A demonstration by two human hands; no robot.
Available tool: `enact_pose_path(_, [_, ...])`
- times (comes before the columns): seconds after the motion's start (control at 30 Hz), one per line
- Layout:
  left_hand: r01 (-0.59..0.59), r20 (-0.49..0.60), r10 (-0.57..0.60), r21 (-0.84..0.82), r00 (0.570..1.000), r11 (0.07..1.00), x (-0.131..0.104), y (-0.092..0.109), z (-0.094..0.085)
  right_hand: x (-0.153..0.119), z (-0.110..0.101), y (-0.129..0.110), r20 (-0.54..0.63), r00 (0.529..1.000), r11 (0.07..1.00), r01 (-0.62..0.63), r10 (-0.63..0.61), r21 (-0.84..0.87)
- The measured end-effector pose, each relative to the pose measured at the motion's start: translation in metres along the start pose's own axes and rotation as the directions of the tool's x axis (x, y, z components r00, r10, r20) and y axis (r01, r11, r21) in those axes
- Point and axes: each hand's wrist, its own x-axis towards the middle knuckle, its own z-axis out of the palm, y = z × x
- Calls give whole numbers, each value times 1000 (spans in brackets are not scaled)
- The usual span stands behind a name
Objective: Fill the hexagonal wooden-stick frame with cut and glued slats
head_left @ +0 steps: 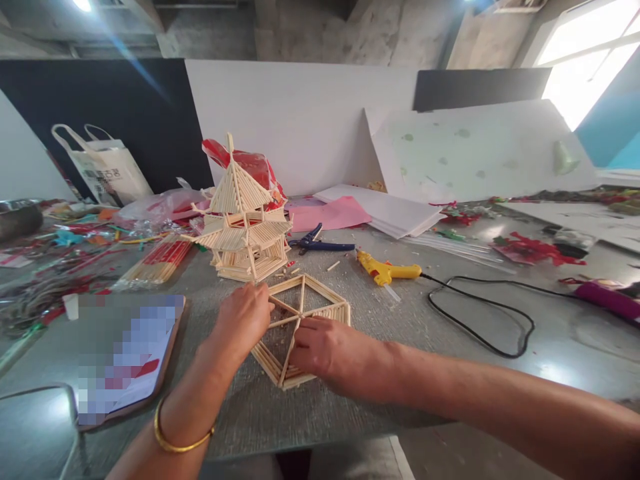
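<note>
The left hand (245,311) and right hand (327,350) curl over the stick frame (301,313), grips hidden, one part filled, other gaps open.

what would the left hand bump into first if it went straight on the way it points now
Probably the stick tower, whose base lies just beyond the left hand; the exact gap is hard to judge from this view.

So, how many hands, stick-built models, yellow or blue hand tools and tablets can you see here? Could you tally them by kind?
Hands: 2 (left hand, right hand)
Stick-built models: 2 (pagoda, hexagonal frame)
Hand tools: 2 (yellow glue gun, blue-handled tool)
Tablets: 1 (tablet)
Total: 7
</note>
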Motion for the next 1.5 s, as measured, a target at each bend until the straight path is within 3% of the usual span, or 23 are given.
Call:
enact_pose_path(0.17, [-1,-1,1,-11,1000,1000,0,0,-2,-6,5,4,-61,998,994,1,6,113])
enact_pose_path(0.33, [9,23,-8,-12,1000,1000,1,-1,-3,-9,2,4,-35,997,963,-55,67,262])
enact_pose_path(0.87, [1,46,0,-8,999,1000,3,-4,0,-2,-1,-1,56,989,972,-147,138,182])
enact_pose_path(1.07, [16,58,-15,-14,998,1000,4,-3,-1,-3,1,-2,26,991,968,-133,131,212])
enact_pose_path(1.17, [22,51,-21,-9,998,1000,3,-4,-1,-8,0,8,-60,991,970,-107,123,217])
enact_pose_path(1.23, [18,40,-18,-5,999,1000,3,-5,0,-14,-2,22,-152,969,969,-167,196,182])
enact_pose_path(1.3, [14,33,-14,0,999,1000,3,-6,1,-21,-3,40,-204,916,937,-327,346,123])
enact_pose_path(1.4, [24,32,-24,6,999,1000,5,-8,1,-27,-2,62,-105,802,808,-582,589,90])
enact_pose_path(1.5, [46,33,-46,6,998,999,8,-9,1,-30,2,73,21,745,733,-661,667,163])
